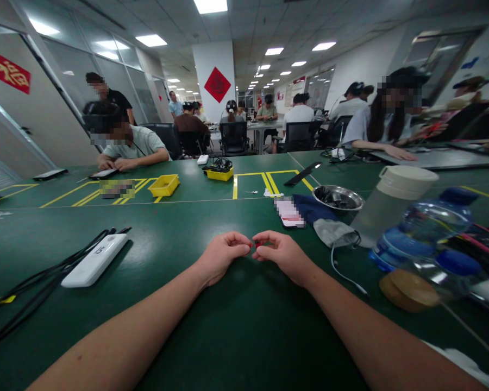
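Observation:
My left hand (227, 251) and my right hand (283, 252) face each other over the green table, fingertips almost meeting. Between the right thumb and fingers is pinched a small red and dark piece (257, 245), too small to name. A bit of red also shows at the closed left fingertips, but what they grip is mostly hidden. Beyond the right hand lies a phone (289, 212) with a lit, blurred-out screen. Left of my left hand is a white power bank (95, 260) beside black cables (55, 274).
Right of my hands are a grey pouch (334, 232) with a white cable, a metal bowl (338, 197) of dark pieces, a pale tumbler (391, 203) and plastic bottles (424, 228). Yellow trays (164, 185) stand farther back. Other people sit across the table.

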The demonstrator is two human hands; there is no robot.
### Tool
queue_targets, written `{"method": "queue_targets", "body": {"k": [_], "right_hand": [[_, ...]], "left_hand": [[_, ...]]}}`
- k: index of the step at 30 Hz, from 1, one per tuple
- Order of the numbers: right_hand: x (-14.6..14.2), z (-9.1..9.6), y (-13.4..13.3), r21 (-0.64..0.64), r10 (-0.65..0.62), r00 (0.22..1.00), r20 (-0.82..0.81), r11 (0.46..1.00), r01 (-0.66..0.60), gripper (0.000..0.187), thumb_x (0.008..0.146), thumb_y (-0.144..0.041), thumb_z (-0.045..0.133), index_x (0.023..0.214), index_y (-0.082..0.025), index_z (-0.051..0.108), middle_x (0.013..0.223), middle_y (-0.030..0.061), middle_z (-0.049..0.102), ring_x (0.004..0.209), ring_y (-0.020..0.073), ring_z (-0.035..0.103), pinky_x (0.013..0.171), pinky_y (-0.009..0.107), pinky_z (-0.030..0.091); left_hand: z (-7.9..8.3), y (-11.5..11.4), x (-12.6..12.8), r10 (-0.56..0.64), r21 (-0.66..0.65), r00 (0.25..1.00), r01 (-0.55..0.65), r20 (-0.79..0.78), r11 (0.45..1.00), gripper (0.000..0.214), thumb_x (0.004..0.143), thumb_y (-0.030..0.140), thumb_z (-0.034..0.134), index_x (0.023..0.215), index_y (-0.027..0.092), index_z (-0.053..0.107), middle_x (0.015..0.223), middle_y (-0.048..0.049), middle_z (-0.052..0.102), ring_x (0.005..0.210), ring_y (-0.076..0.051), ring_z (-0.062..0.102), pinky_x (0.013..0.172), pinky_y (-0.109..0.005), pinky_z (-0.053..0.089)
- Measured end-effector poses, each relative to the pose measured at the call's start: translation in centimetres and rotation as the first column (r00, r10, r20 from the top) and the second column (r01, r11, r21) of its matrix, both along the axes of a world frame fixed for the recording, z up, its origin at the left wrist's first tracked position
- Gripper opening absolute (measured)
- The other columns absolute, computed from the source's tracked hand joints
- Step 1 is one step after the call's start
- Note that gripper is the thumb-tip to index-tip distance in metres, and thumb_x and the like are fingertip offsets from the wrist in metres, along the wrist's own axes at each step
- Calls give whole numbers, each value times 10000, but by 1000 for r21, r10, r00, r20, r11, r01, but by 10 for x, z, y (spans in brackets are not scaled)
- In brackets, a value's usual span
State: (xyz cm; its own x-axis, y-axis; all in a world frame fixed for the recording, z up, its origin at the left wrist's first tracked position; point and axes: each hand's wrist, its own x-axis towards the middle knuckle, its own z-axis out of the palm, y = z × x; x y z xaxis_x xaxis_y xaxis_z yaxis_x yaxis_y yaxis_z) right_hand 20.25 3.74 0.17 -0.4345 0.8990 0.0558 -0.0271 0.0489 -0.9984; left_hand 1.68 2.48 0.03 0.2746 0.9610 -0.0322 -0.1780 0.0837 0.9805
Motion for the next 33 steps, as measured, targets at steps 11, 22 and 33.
{"method": "queue_targets", "body": {"k": [11, 22, 33], "right_hand": [[0, -2, 1, 2, 8, 1000, -28, 1000, -8, 400, 705, -248, 674, 1084, -171, 570, 913, 50, 610, 745, 162, 656, 689, 321, 522], [0, 0, 0, 20, -10, 999, 34, 1000, 9, 315, 702, -239, 654, 1004, -164, 607, 852, 47, 686, 777, 172, 657, 763, 328, 497], [0, 0, 0, 15, -12, 999, 30, 1000, 11, 243, 694, -321, 693, 829, -166, 564, 670, 13, 661, 660, 163, 640, 648, 306, 489]], "left_hand": [[0, 1, 1, 20, -27, 999, -18, 46, 999, 172, 700, 167, 672, 861, 113, 653, 785, -62, 666, 731, -123, 620, 751, -263, 471], [4, -1, 3, 7, -28, 999, -6, 47, 1000, 172, 692, 168, 668, 857, 118, 676, 794, -59, 668, 735, -121, 608, 757, -260, 462], [5, -2, 1, -17, 1, 1000, 17, -7, 1000, 174, 715, 196, 665, 871, 123, 683, 780, -61, 669, 730, -126, 611, 745, -264, 464]]}}
